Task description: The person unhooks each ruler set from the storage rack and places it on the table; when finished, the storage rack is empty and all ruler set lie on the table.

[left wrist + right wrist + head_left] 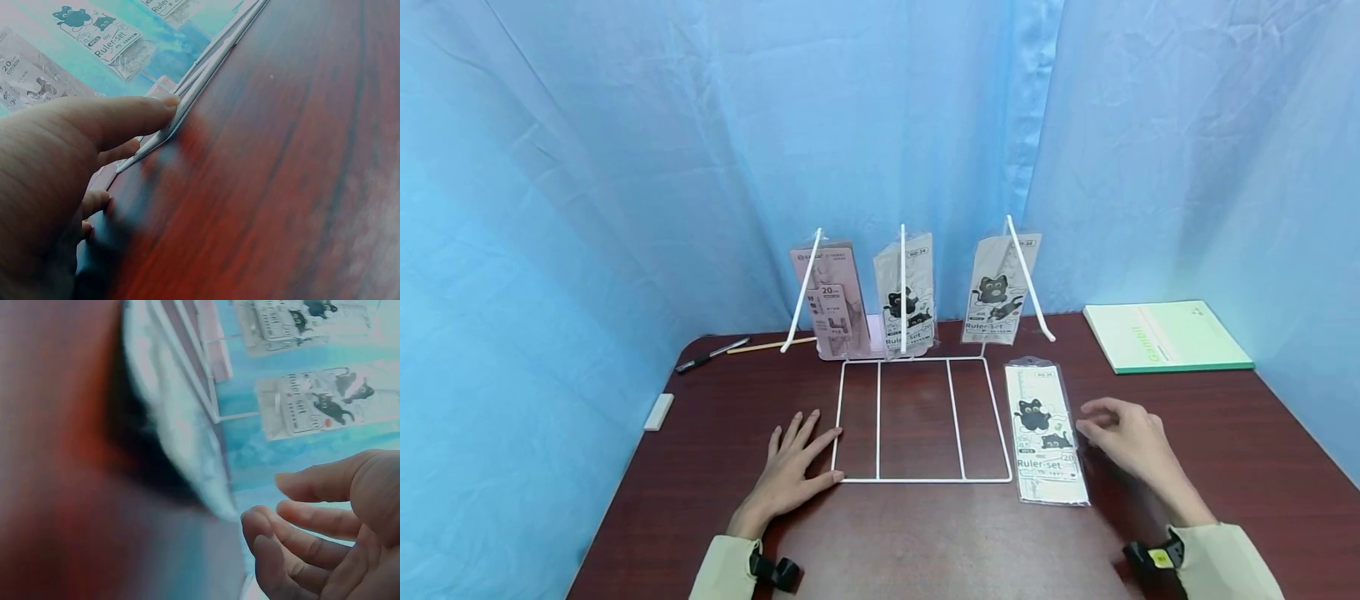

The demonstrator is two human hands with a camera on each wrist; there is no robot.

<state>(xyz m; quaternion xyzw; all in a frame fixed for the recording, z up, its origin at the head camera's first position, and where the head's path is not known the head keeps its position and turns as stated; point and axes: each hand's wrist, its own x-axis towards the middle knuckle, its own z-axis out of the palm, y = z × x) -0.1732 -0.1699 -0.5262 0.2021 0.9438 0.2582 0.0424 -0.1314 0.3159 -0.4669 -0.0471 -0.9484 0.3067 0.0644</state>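
The left hand [790,475] lies flat on the dark reddish-brown wooden desk [925,542], its fingers [808,433] straight and spread, holding nothing; the fingertips touch the left edge of the white wire display rack [917,479], whose flat base frame rests on the desk between the two hands. In the left wrist view one fingertip [169,101] presses against the rack's wire edge. The right hand [1131,442] hovers just beside the right edge of a clear plastic ruler-set packet printed with black cats [1045,433], which lies flat on the desk just right of the rack's base; its fingers [294,531] are loosely curled and apart, gripping nothing, and whether they touch the packet cannot be told. Against the rack's upright wires at the back lean three more packets: a pinkish packet marked 20 [829,300] on the left, a cat-printed ruler-set packet [906,296] in the middle, and another cat-printed packet [998,290] on the right. A pale green notebook [1165,337] lies at the far right of the desk, a black pen [709,356] and a yellow pencil [769,345] at the far left, and a white eraser [658,412] near the left edge.
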